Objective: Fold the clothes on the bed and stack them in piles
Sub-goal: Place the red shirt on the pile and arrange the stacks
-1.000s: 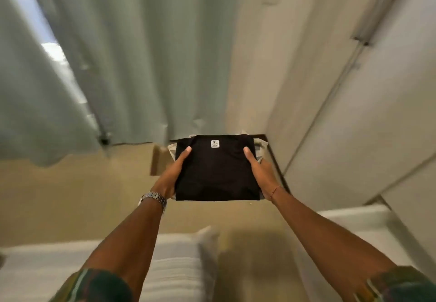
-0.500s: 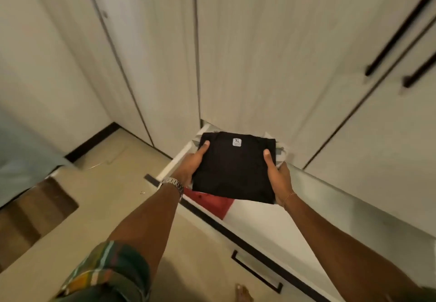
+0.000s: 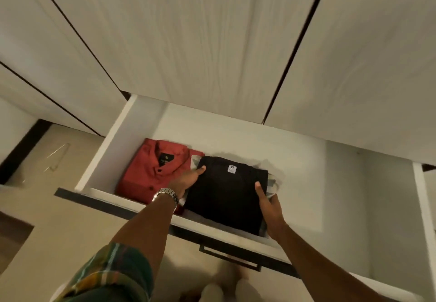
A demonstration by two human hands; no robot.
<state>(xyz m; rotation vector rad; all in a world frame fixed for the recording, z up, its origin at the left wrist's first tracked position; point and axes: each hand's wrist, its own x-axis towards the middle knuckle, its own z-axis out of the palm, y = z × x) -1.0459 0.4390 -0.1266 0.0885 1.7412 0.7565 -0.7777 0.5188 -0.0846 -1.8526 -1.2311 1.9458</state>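
Pale wood-grain wardrobe doors (image 3: 212, 42) fill the background, split by dark vertical gaps; below them an open white drawer (image 3: 354, 183) juts out over a beige floor (image 3: 59, 231), its dark front edge carrying a black handle (image 3: 230, 258); inside, against the drawer's left wall, lies a folded red shirt (image 3: 151, 169), collar toward the back; just beside it, toward the middle and near the front edge, sits a folded stack topped by a black garment (image 3: 226, 195) with a white XL label (image 3: 232, 169); pale fabric (image 3: 271, 185) shows beneath the black piece at its right side and back left corner; whether the stack rests fully on the drawer bottom I cannot tell; the rest of the drawer bottom to the right shows bare white board; the left hand (image 3: 186, 180), a metal watch (image 3: 166, 195) on its wrist, grips the stack's left edge, thumb pressed on top of the black cloth, fingers hidden underneath; the right hand (image 3: 270, 207) grips the right edge the same way, thumb lying on top, fingers curled under the pile; a plaid sleeve (image 3: 111, 275) covers the left upper arm; a thin wire hanger (image 3: 56, 157) lies on the floor left of the drawer.
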